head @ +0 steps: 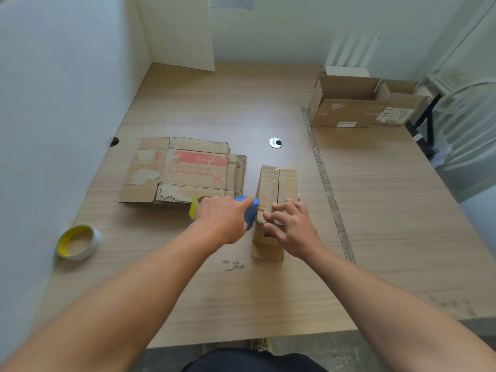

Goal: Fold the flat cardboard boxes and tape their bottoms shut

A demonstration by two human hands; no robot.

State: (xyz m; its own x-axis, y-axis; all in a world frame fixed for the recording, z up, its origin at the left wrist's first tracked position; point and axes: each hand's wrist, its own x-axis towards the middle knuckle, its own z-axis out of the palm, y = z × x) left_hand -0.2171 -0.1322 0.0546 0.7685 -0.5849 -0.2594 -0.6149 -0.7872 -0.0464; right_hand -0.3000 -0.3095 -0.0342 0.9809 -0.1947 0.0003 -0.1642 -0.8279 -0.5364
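Box [277, 183]: mid-table, bottom up, just right of the flat stack [182, 170]. The flap seam runs away from the person, and glossy clear tape shows along it.

Right hand [292, 226]: lies on the near end of the box. Fingers [271, 214] are lightly bent and press the tape where it turns over the edge. It pins the box and tape rather than grasping them.

Left hand [222, 218]: wrapped around the blue dispenser [251, 210], whose nose touches the box's near left corner. The yellow roll [193, 208] shows behind the knuckles.

Step (judged): finishing the strip at the near end, by cutting it or rubbing it down. Whether the tape is already cut cannot be told.

To do it well:
- Hold the right fingers firm on the tape just short of the blade, so the pull tears the tape and does not lift it off the seam.
- Tilt the dispenser so its teeth bite, then snap it away from the box.
- Leave a tail that wraps down the end wall and smooth it flat.
- Check that the flaps meet with no gap under the tape.

Risk: the box is light and may slide or tip toward the dispenser unless it is pressed down.

Around: a spare roll [79, 241] lies near the left edge of the table [214, 103], and open boxes [349, 103] stand far right.
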